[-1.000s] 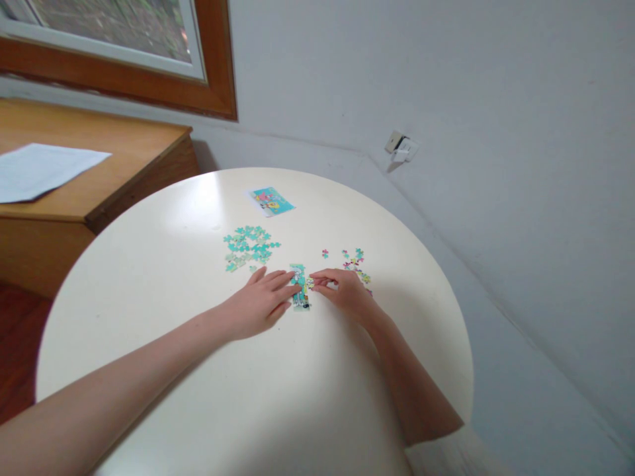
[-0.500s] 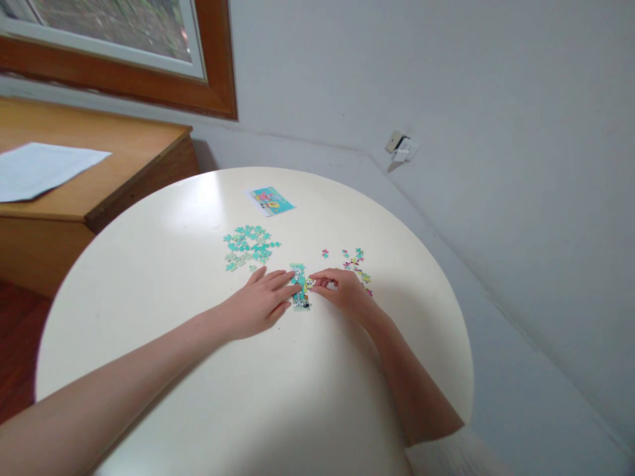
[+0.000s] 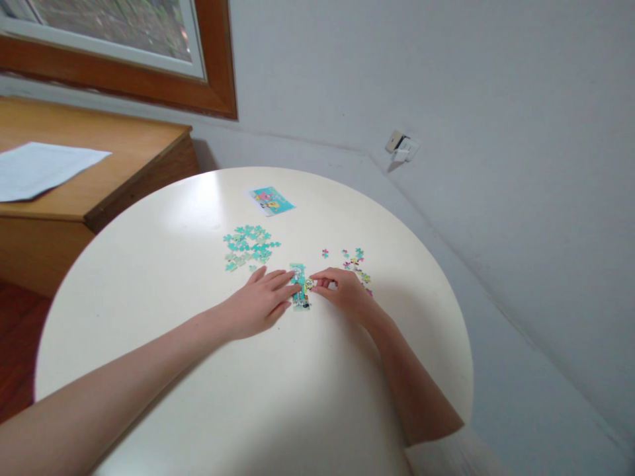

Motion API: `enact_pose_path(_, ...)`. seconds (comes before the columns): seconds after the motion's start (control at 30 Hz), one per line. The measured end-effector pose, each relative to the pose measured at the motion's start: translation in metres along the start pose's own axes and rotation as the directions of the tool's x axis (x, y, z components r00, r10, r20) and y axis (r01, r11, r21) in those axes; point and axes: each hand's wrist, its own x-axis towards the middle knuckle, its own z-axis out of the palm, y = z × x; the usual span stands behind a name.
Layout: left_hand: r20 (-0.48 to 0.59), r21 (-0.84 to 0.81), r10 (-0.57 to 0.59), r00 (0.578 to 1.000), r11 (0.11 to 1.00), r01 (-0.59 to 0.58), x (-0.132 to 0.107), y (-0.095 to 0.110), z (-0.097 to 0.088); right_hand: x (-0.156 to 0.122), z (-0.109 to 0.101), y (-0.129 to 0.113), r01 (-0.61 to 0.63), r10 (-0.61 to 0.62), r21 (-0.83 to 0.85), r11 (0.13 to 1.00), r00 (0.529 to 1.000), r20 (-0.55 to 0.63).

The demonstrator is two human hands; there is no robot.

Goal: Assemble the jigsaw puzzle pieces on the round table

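A partly joined jigsaw puzzle (image 3: 299, 299), a narrow strip in teal, white and yellow, lies flat on the round white table (image 3: 238, 403). My left hand (image 3: 260, 304) is stretched out palm down, with its fingertips resting on the strip's left side. At the strip's right edge my right hand (image 3: 342, 288) pinches a small yellow puzzle piece (image 3: 310, 283) between thumb and fingers. That piece touches the strip or lies right against it; whether it is locked in I cannot tell.
Loose teal puzzle pieces (image 3: 251, 244) spread behind my left hand. Several colourful pieces (image 3: 358, 261) lie behind my right hand, with one pink piece (image 3: 325, 253) apart. A picture card (image 3: 271, 201) lies near the far edge. Left stands a wooden desk (image 3: 133, 142) with white paper (image 3: 47, 168).
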Motion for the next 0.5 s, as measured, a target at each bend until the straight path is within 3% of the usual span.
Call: enact_pose_path(0.5, 0.023, 0.001, -0.004, 1.000, 1.000, 0.004, 0.0007, 0.0013, -0.0020, -0.0001, -0.0002, -0.0003, 0.031, -0.031, -0.013, 0.999, 0.999, 0.011)
